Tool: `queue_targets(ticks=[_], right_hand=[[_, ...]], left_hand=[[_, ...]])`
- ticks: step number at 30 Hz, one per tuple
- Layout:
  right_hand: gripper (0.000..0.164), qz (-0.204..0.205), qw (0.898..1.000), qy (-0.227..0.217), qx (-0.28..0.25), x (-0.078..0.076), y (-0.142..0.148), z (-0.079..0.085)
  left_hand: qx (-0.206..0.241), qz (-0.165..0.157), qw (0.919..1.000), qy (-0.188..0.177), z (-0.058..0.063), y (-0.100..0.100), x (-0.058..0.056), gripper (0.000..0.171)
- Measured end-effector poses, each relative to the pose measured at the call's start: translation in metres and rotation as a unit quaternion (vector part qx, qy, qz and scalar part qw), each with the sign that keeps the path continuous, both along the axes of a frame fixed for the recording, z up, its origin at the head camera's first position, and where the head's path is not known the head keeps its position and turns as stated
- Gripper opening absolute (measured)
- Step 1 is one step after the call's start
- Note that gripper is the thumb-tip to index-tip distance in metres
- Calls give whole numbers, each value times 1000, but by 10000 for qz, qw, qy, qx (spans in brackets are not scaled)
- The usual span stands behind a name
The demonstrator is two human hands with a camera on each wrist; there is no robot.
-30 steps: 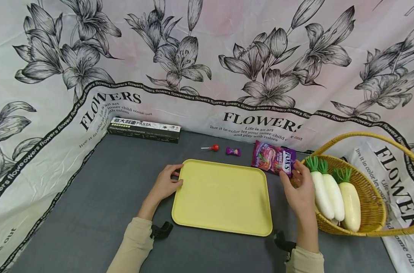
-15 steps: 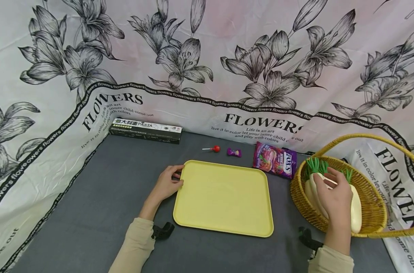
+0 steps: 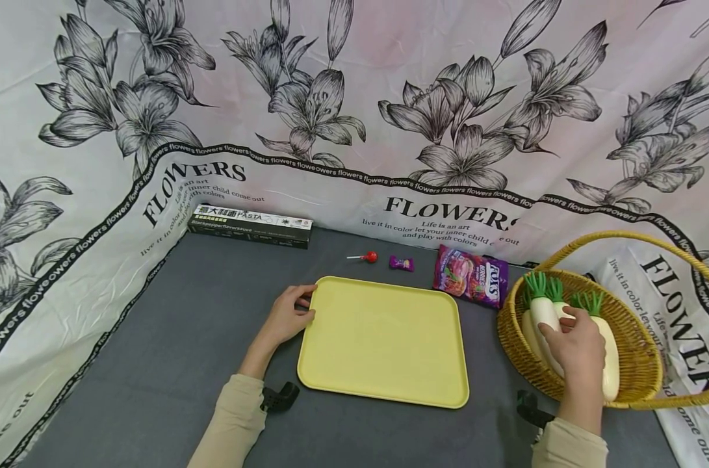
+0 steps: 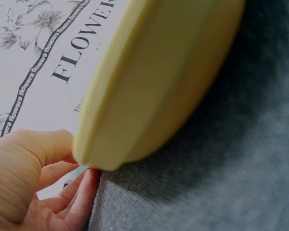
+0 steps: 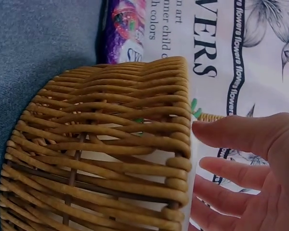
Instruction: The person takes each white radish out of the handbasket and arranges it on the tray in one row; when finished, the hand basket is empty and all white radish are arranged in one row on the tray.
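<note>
At the left edge of the yellow tray [image 3: 383,341], my left hand [image 3: 284,315] holds the rim, thumb and fingers bent against it. In the left wrist view, the tray [image 4: 149,86] hides part of the fingertips. My right hand [image 3: 579,344] is over the wicker basket [image 3: 641,338], its thumb lying across a white radish [image 3: 543,313] with green leaves. Thumb and fingers of the right hand [image 5: 250,168] are spread apart in the right wrist view, close to the radish; the basket rim hides part of the contact. A cream radish [image 3: 610,364] lies to the right.
Behind the tray lie a red lollipop [image 3: 370,257], a small purple-wrapped candy [image 3: 401,263] and a purple candy bag [image 3: 470,276]. A black pasta box [image 3: 249,225] stands at the back left. The basket's tall handle [image 3: 641,235] arches over the right side. Floral cloth hangs behind.
My right hand has moved right from beside the candy bag to over the basket, then lowered slightly onto the radishes. My left hand has stayed at the tray's edge.
</note>
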State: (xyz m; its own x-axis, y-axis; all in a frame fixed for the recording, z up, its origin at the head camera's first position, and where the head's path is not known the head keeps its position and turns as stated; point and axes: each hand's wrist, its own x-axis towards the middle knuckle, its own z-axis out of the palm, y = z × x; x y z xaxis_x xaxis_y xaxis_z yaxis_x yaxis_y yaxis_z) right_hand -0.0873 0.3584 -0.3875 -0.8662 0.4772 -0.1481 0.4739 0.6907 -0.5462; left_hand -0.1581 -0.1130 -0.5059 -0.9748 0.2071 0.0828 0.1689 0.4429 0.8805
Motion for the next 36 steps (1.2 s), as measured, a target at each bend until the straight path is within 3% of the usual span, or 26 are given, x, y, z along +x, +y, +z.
queue_targets(ticks=[6, 14, 20, 24, 30, 36], right_hand=[[69, -105, 9991, 63, 401, -2, -3, -3], [67, -116, 9980, 330, 519, 0, -4, -6], [62, -38, 9953, 843, 479, 4, -4, 1], [60, -158, 9941, 1041, 255, 4, -5, 8], [63, -364, 9944, 989, -50, 3, -7, 15], [68, -498, 9910, 880, -878, -2, -9, 21]], left_hand=[[1, 6, 10000, -87, 2, 1, 1, 51], [70, -7, 9999, -94, 2, 2, 0, 51], [108, -42, 9999, -64, 1, 1, 0, 50], [113, -28, 9999, -44, 2, 0, 0, 51], [91, -26, 9999, -40, 2, -1, 0, 50], [87, 13, 9999, -51, 1, -1, 0, 49]])
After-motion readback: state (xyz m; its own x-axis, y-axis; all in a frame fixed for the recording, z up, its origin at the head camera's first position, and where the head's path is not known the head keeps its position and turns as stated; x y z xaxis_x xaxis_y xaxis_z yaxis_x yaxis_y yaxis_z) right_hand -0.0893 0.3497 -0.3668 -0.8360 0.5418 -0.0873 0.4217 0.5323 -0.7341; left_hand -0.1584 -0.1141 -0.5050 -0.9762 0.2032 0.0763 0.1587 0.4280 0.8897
